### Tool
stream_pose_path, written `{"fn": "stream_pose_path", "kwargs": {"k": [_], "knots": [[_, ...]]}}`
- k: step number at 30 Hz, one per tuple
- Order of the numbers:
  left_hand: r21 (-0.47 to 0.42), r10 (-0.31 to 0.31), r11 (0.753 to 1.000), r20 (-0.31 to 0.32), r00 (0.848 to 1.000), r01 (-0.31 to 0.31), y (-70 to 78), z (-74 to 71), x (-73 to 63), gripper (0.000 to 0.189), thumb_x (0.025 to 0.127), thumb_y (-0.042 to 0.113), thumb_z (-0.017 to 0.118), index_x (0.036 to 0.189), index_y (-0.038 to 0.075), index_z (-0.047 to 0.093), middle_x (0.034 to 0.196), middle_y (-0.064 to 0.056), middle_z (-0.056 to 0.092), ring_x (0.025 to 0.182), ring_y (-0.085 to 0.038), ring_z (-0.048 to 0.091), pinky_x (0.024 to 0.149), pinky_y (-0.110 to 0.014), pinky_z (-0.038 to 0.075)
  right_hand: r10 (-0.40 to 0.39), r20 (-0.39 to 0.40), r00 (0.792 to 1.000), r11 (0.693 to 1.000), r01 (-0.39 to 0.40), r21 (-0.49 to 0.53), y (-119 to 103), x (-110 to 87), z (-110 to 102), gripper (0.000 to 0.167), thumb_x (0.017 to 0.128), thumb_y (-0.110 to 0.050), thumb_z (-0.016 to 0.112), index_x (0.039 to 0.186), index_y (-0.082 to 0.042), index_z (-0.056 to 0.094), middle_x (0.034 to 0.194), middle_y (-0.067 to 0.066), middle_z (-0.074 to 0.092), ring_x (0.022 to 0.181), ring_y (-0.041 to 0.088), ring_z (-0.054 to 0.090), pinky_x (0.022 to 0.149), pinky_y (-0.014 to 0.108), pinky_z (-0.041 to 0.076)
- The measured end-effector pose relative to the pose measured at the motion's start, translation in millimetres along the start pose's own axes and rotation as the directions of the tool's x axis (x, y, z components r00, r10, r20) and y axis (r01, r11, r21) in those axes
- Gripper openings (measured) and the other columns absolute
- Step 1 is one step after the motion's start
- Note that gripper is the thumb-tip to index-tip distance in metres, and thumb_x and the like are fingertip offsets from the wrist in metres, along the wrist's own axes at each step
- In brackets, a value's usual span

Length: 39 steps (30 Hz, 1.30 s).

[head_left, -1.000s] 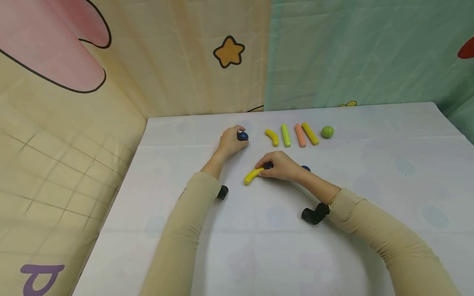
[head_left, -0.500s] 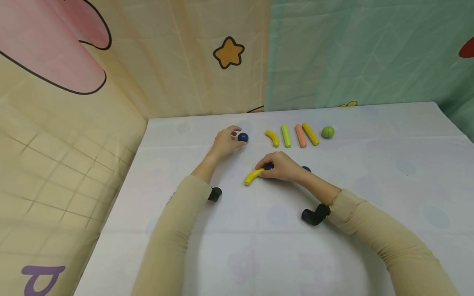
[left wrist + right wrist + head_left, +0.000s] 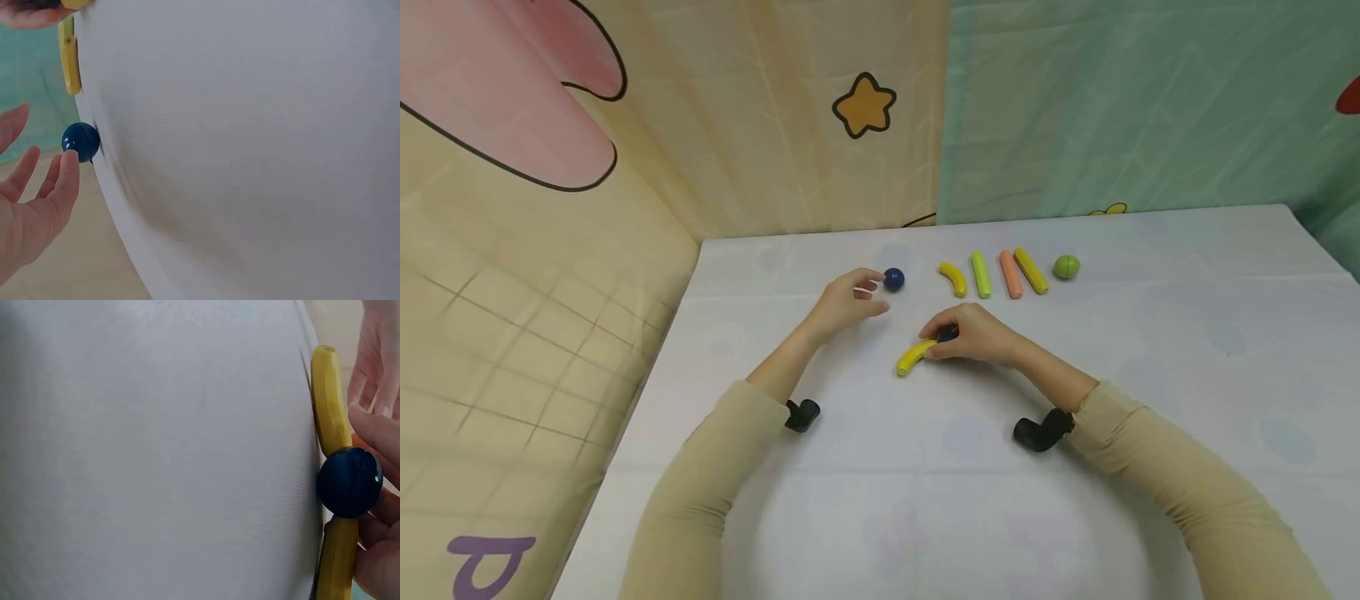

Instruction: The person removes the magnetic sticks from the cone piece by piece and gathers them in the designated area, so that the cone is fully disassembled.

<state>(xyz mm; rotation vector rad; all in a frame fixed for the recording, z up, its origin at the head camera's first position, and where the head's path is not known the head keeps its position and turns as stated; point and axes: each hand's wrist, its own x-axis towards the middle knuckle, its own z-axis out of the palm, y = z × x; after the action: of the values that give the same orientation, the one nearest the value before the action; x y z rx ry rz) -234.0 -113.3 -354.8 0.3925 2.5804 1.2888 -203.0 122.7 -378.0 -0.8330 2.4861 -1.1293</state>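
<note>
My left hand (image 3: 842, 307) is just short of a dark blue ball (image 3: 893, 279) near the table's back edge, thumb and fingers spread around nothing. In the left wrist view one fingertip overlaps the blue ball (image 3: 81, 141). My right hand (image 3: 973, 335), mid-table, pinches the end of a curved yellow stick (image 3: 912, 360) between thumb and fingers. Against that end sits a second blue ball (image 3: 948, 332), partly covered by the hand. The right wrist view shows this blue ball (image 3: 350, 482) between the curved yellow stick (image 3: 330, 397) and another yellow piece (image 3: 339, 559), all in line on the table.
Along the back lie a short curved yellow stick (image 3: 953, 279), a lime stick (image 3: 981, 275), an orange stick (image 3: 1011, 275), a straight yellow stick (image 3: 1031, 271) and a green ball (image 3: 1067, 267). Printed curtains (image 3: 760, 125) hang behind and left of the white table (image 3: 917, 500).
My left hand has let go of the back blue ball and drawn back toward the left and front, fingers spreading. The right hand keeps its place at the curved yellow stick.
</note>
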Motion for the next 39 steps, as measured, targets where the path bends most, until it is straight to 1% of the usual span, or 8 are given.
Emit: {"fn": "stream_pose_path", "kwargs": {"k": [4, 13, 17, 21, 23, 29, 35, 39], "knots": [[0.004, -0.002, 1.000, 0.077, 0.997, 0.002, -1.5, 5.0, -10.5, 0.047, 0.085, 0.018, 0.069, 0.127, 0.006, 0.054, 0.123, -0.014, 0.055, 0.111, -0.027, 0.052, 0.094, -0.039, 0.043, 0.010, -0.004, 1.000, 1.000, -0.010, -0.001, 2.6, -2.9, -8.8, 0.028, 0.081, -0.018, 0.073, 0.106, -0.005, 0.069, 0.101, 0.004, 0.068, 0.089, 0.018, 0.057, 0.078, 0.031, 0.048], [0.031, -0.011, 1.000, 0.215, 0.977, 0.005, -1.1, 15.0, -22.7, 0.040, 0.084, 0.018, 0.070, 0.121, 0.008, 0.059, 0.115, -0.008, 0.058, 0.104, -0.023, 0.055, 0.089, -0.032, 0.045, 0.016, -0.037, 0.999, 0.998, -0.018, -0.054, 9.7, -21.8, -31.6, 0.031, 0.081, -0.018, 0.073, 0.108, -0.005, 0.068, 0.104, 0.005, 0.067, 0.095, 0.021, 0.059, 0.085, 0.041, 0.047], [0.057, 0.000, 0.998, 0.255, 0.967, -0.016, -0.3, 23.7, -24.3, 0.038, 0.084, 0.018, 0.071, 0.118, 0.008, 0.060, 0.108, -0.007, 0.058, 0.097, -0.020, 0.055, 0.085, -0.029, 0.046, -0.041, -0.052, 0.998, 0.998, 0.038, -0.058, 14.6, -28.8, -33.6, 0.031, 0.081, -0.012, 0.073, 0.110, -0.005, 0.068, 0.106, 0.007, 0.067, 0.095, 0.023, 0.059, 0.083, 0.043, 0.047], [0.073, 0.009, 0.997, 0.272, 0.962, -0.030, 0.6, 32.8, -24.8, 0.037, 0.083, 0.019, 0.072, 0.117, 0.009, 0.061, 0.104, -0.005, 0.059, 0.092, -0.017, 0.056, 0.081, -0.026, 0.046, -0.146, -0.057, 0.988, 0.987, 0.142, -0.073, 19.5, -31.7, -28.4, 0.031, 0.081, -0.006, 0.071, 0.111, -0.005, 0.068, 0.106, 0.007, 0.067, 0.097, 0.024, 0.059, 0.081, 0.042, 0.047], [0.072, 0.010, 0.997, 0.280, 0.960, -0.032, 1.9, 36.8, -25.3, 0.037, 0.083, 0.019, 0.071, 0.117, 0.008, 0.061, 0.102, -0.005, 0.059, 0.090, -0.017, 0.056, 0.079, -0.025, 0.046, -0.172, -0.052, 0.984, 0.983, 0.167, -0.079, 21.3, -32.1, -25.3, 0.030, 0.082, -0.006, 0.071, 0.111, -0.005, 0.068, 0.105, 0.006, 0.067, 0.098, 0.022, 0.059, 0.082, 0.039, 0.047], [0.093, 0.008, 0.995, 0.294, 0.956, -0.037, 6.8, 43.8, -26.5, 0.036, 0.083, 0.015, 0.071, 0.117, 0.008, 0.062, 0.098, -0.004, 0.058, 0.085, -0.015, 0.054, 0.072, -0.022, 0.046, -0.177, -0.054, 0.983, 0.983, 0.173, -0.063, 24.7, -31.6, -21.3, 0.027, 0.082, -0.004, 0.070, 0.109, -0.006, 0.070, 0.103, 0.004, 0.068, 0.095, 0.016, 0.060, 0.077, 0.028, 0.048], [0.129, 0.035, 0.989, 0.302, 0.953, -0.077, 8.7, 46.3, -26.5, 0.036, 0.082, 0.012, 0.072, 0.117, 0.007, 0.062, 0.093, -0.004, 0.059, 0.081, -0.015, 0.053, 0.070, -0.021, 0.044, -0.194, -0.065, 0.979, 0.980, 0.192, -0.046, 26.6, -31.6, -21.2, 0.025, 0.082, -0.005, 0.070, 0.107, -0.006, 0.071, 0.101, 0.005, 0.068, 0.096, 0.017, 0.060, 0.078, 0.028, 0.049], [0.130, 0.042, 0.988, 0.305, 0.951, -0.086, 9.0, 46.8, -25.9, 0.036, 0.082, 0.011, 0.071, 0.117, 0.007, 0.062, 0.090, -0.004, 0.059, 0.080, -0.015, 0.053, 0.068, -0.021, 0.043, -0.195, -0.071, 0.978, 0.980, 0.192, -0.042, 28.8, -30.7, -21.1, 0.024, 0.082, -0.006, 0.070, 0.106, -0.006, 0.071, 0.101, 0.004, 0.068, 0.095, 0.017, 0.061, 0.078, 0.027, 0.049]]}}
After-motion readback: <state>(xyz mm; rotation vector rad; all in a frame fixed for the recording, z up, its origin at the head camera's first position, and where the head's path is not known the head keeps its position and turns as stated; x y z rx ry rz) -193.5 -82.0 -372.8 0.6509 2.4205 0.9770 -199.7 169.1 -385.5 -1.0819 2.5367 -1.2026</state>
